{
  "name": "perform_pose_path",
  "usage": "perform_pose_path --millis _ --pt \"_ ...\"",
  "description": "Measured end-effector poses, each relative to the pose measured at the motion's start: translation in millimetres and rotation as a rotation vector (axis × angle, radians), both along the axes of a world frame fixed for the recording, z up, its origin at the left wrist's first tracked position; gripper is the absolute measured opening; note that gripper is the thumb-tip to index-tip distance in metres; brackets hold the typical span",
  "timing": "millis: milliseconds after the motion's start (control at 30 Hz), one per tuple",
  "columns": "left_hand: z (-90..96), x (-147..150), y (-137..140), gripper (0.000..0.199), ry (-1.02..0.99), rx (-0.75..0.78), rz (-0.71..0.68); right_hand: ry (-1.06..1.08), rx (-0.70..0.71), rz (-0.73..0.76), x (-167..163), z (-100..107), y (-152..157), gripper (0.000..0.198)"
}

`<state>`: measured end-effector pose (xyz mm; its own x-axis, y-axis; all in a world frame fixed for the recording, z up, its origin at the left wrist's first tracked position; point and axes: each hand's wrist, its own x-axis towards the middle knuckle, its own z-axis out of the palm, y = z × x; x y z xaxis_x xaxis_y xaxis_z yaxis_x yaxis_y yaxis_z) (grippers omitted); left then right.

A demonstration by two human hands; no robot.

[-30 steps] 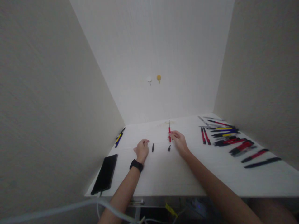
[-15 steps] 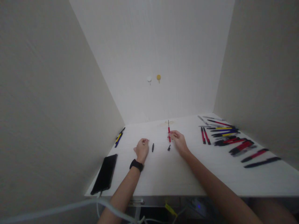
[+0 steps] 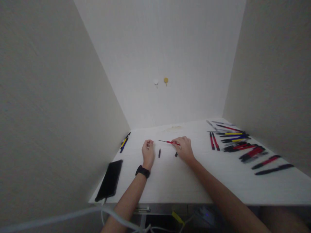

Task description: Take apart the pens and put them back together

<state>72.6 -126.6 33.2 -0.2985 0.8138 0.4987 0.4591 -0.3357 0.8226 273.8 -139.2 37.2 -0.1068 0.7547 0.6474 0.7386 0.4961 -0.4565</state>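
refill (image 3: 162, 140) pointed leftward cuz right hand (image 3: 184, 147) had its grip clamped sideways on the red pen barrel (image 3: 170, 142); left hand (image 3: 148, 152) pinched some pale sliver (image 3: 154, 142)

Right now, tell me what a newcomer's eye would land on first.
Probably the red pen part in the right hand, its thin dark tip pointing toward the left hand. Then the many pens on the right of the white table and the black device near its left edge.
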Motion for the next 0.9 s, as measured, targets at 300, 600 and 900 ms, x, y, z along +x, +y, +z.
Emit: perform_pose_path --millis 300,600,900 --pt "5.3 3.3 -4.2 0.025 0.001 0.019 -0.012 -0.122 0.028 0.017 1.2 2.6 -2.6 0.021" --pt "4.2 4.1 -4.4 0.024 0.041 0.011 -0.029 -0.124 0.018 0.024 0.1 4.8 -4.0 0.022" --pt "4.7 4.4 -5.0 0.026 0.034 0.009 0.003 -0.128 0.025 0.019 -0.1 3.4 -2.4 0.022"
